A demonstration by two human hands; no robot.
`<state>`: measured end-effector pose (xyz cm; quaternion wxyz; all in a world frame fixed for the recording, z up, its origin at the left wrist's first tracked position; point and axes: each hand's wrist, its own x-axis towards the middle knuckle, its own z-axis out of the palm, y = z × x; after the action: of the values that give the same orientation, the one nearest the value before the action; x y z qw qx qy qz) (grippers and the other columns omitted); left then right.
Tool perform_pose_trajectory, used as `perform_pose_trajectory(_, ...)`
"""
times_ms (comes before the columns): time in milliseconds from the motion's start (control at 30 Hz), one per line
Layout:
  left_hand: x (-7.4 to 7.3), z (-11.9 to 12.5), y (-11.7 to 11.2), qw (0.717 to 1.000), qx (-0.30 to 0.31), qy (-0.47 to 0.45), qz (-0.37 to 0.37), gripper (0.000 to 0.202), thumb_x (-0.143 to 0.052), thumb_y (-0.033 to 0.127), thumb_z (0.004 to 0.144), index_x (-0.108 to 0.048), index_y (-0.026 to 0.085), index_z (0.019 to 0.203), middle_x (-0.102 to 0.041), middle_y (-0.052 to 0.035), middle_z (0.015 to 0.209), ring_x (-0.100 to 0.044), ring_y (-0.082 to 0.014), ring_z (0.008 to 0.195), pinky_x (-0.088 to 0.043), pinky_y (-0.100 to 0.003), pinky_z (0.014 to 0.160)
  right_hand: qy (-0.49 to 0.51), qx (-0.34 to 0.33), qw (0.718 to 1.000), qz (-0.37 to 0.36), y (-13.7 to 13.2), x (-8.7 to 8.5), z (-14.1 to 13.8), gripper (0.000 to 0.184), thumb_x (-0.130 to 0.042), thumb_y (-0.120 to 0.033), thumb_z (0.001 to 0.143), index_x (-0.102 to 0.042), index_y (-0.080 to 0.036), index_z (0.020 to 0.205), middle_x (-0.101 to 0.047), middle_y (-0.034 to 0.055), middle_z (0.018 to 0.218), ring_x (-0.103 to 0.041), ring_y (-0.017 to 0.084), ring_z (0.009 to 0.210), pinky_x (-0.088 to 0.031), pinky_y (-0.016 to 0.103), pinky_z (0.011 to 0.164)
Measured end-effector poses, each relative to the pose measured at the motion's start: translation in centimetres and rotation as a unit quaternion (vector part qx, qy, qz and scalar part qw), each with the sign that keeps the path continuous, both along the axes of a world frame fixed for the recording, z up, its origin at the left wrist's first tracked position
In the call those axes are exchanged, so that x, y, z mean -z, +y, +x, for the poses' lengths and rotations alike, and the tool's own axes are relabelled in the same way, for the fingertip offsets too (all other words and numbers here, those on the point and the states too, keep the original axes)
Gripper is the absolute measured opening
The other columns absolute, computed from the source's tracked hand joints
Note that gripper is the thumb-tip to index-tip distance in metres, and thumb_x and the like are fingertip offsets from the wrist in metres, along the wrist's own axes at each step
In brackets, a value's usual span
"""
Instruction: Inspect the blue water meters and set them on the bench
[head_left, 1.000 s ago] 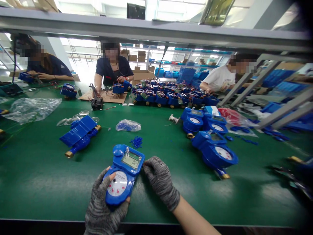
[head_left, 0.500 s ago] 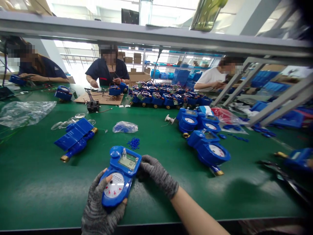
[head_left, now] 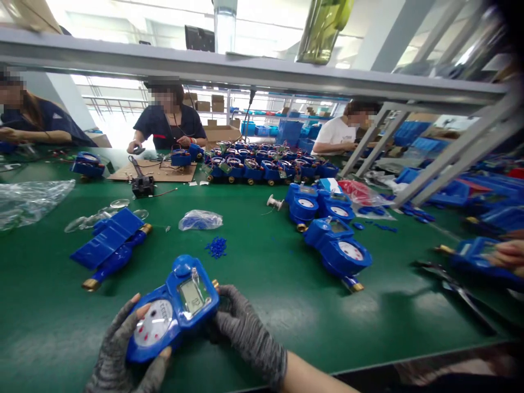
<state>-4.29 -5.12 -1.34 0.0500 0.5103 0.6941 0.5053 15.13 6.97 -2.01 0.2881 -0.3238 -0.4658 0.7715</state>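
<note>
A blue water meter (head_left: 174, 316) with a round white dial and a small lit display is held low over the near side of the green table. My left hand (head_left: 123, 349), in a grey fingerless glove, grips its dial end with thumb and fingers on either side. At the display end, my right hand (head_left: 249, 333), gloved alike, is closed on the meter's side near a brass pipe end; part of its fingers is hidden behind the body. A pile of small blue pieces (head_left: 216, 247) lies just beyond the meter.
Another blue meter (head_left: 112, 245) lies on its side at left. Several finished-looking meters (head_left: 338, 245) stand at right, near a white spool (head_left: 274, 202). Pliers-like black tool (head_left: 454, 289) lies far right, by a co-worker's hand (head_left: 510, 254). Rows of open meters (head_left: 266, 166) stand behind, under a shelf (head_left: 245, 68).
The water meter has turned, its dial end swinging left and toward me, with both hands following. My view has shifted right. A co-worker's hand now shows on the meter at far right.
</note>
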Motion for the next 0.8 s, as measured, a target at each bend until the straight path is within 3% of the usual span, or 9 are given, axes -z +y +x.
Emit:
perform_pose_trajectory(100, 0.3, -0.6, -0.3, 0.994, -0.064, -0.092, 0.014, 0.052, -0.062, 0.047, 0.085, -0.051, 0.025, 0.131, -0.049, -0.0085, 0.143, -0.047, -0.0363, 0.130, -0.039, -0.054, 0.110, -0.041, -0.112, 0.988, 0.099, 1.7, -0.3, 1.2, 0.052, -0.073, -0.032, 0.073, -0.054, -0.020, 0.119, -0.070, 0.0031, 0.091, -0.064, 0.015, 0.073, -0.049, 0.026, 0.063)
perform_pose_trajectory(167, 0.7, -0.8, 0.0, 0.986, -0.077, -0.142, 0.040, 0.048, -0.062, 0.047, 0.085, -0.055, 0.025, 0.128, -0.054, -0.0067, 0.138, -0.049, -0.0359, 0.128, -0.040, -0.052, 0.110, -0.152, -0.063, 0.958, 0.233, 5.0, -0.5, 1.6, 0.037, -0.064, -0.027, 0.081, -0.058, -0.020, 0.116, -0.070, 0.0044, 0.097, -0.065, 0.016, 0.081, -0.051, 0.028, 0.070)
perform_pose_trajectory(233, 0.9, -1.1, 0.7, 0.978, -0.069, -0.188, 0.055, 0.044, -0.061, 0.047, 0.086, -0.058, 0.027, 0.125, -0.056, -0.0049, 0.136, -0.050, -0.0346, 0.128, -0.040, -0.049, 0.111, -0.296, 0.043, 0.877, 0.376, 8.9, -0.3, 1.2, 0.023, -0.054, -0.020, 0.086, -0.063, -0.018, 0.107, -0.070, 0.0059, 0.100, -0.065, 0.017, 0.089, -0.051, 0.030, 0.082)
perform_pose_trajectory(300, 0.5, -1.7, 1.7, 0.971, -0.035, -0.229, 0.055, 0.039, -0.060, 0.046, 0.088, -0.060, 0.027, 0.122, -0.056, -0.0040, 0.137, -0.049, -0.0324, 0.129, -0.039, -0.046, 0.111, -0.373, 0.080, 0.816, 0.434, 12.3, 0.1, 0.3, 0.021, -0.052, -0.014, 0.085, -0.066, -0.017, 0.101, -0.070, 0.0082, 0.102, -0.064, 0.020, 0.094, -0.048, 0.032, 0.090)
perform_pose_trajectory(400, -0.7, -2.8, 3.1, 0.964, 0.035, -0.260, 0.034, 0.036, -0.060, 0.046, 0.088, -0.064, 0.027, 0.118, -0.055, -0.0044, 0.139, -0.048, -0.0300, 0.130, -0.039, -0.041, 0.111, -0.416, 0.066, 0.789, 0.448, 15.0, 0.9, -1.2, 0.023, -0.055, -0.012, 0.083, -0.069, -0.016, 0.100, -0.071, 0.0100, 0.101, -0.063, 0.022, 0.095, -0.046, 0.033, 0.090)
perform_pose_trajectory(533, -1.8, -3.4, 4.1, 0.955, 0.059, -0.289, 0.015, 0.036, -0.062, 0.045, 0.087, -0.066, 0.026, 0.117, -0.058, -0.0061, 0.137, -0.051, -0.0300, 0.128, -0.041, -0.041, 0.108, -0.457, 0.054, 0.757, 0.463, 15.5, 1.4, -2.3, 0.023, -0.056, -0.015, 0.084, -0.072, -0.018, 0.100, -0.071, 0.0096, 0.100, -0.063, 0.022, 0.094, -0.045, 0.030, 0.087)
perform_pose_trajectory(800, -1.4, -3.3, 4.0, 0.949, 0.078, -0.304, 0.028, 0.030, -0.060, 0.040, 0.089, -0.066, 0.025, 0.115, -0.058, -0.0065, 0.137, -0.052, -0.0296, 0.127, -0.042, -0.041, 0.107, -0.499, 0.022, 0.729, 0.468, 16.1, 0.7, -2.9, 0.017, -0.057, -0.024, 0.088, -0.072, -0.018, 0.095, -0.071, 0.0081, 0.095, -0.063, 0.020, 0.089, -0.043, 0.027, 0.078)
